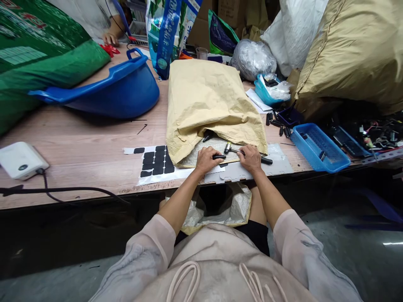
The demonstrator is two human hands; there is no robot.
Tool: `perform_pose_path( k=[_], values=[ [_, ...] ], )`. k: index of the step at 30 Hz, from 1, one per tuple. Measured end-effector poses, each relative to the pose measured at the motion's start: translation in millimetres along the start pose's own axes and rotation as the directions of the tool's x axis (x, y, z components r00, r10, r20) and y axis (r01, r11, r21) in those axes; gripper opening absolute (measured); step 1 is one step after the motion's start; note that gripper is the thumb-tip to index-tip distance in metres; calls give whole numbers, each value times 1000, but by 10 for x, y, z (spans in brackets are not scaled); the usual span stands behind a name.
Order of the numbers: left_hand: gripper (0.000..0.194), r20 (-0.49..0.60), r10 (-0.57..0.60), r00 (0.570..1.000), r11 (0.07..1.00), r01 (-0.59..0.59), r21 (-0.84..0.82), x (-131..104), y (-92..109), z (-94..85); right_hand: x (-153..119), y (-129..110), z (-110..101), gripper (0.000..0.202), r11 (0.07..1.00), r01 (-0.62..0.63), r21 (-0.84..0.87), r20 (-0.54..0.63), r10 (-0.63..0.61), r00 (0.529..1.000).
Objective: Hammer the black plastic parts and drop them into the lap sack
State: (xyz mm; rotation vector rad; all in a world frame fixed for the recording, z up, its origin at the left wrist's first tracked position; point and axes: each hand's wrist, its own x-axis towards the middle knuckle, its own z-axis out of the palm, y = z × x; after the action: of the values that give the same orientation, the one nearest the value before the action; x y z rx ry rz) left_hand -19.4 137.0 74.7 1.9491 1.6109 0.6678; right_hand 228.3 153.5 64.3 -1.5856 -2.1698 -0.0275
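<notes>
My left hand [207, 159] is closed on a short black cylindrical piece [220, 157], held near the table's front edge. In my right hand [251, 157] is a small hammer [227, 147]; its head points left and its black handle sticks out to the right. Both hands are just in front of the mouth of a tan woven sack [208, 92], where a dark piece [208, 135] shows in the opening. Left of my left hand lies a white sheet with black rounded stickers [159, 157]. A grey board [277, 161] lies under my right hand.
A blue basin [126, 90] and green sack [47, 63] stand left, near a white box with a cable [22, 161]. To the right are a blue basket [317, 147] and loose black pieces [277, 121]. Another person's hand [111, 38] rests at the far left. An open sack [233, 205] is on my lap.
</notes>
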Motion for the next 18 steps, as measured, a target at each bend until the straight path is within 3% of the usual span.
perform_pose_path(
  k=[4, 7, 9, 12, 14, 16, 18],
  values=[
    [18, -36, 24, 999, 1000, -24, -18, -104, 47, -18, 8, -9, -5, 12, 1000, -19, 24, 17, 19, 1000],
    [20, -57, 144, 988, 987, -147, -70, -450, 127, -8, 9, -18, -6, 13, 999, -20, 33, 19, 19, 1000],
    [24, 20, 262, 965, 956, -256, -141, -794, 173, 49, 8, -28, -7, 13, 999, -28, 29, 23, 27, 999],
    [31, 246, 385, 890, 913, -327, -244, -1282, 173, 251, 8, -45, -14, 12, 999, -35, 28, 21, 35, 999],
    [30, 374, 316, 872, 943, -245, -227, -1472, 113, 448, 8, -55, -20, 12, 999, -33, 32, 17, 32, 999],
    [28, 463, 122, 878, 988, -64, -139, -1523, 16, 655, 10, -61, -25, 12, 999, -33, 27, 21, 32, 999],
    [33, 525, -105, 845, 991, 133, -16, -1474, -93, 836, 11, -63, -26, 12, 999, -36, 14, 31, 35, 999]
  ],
)
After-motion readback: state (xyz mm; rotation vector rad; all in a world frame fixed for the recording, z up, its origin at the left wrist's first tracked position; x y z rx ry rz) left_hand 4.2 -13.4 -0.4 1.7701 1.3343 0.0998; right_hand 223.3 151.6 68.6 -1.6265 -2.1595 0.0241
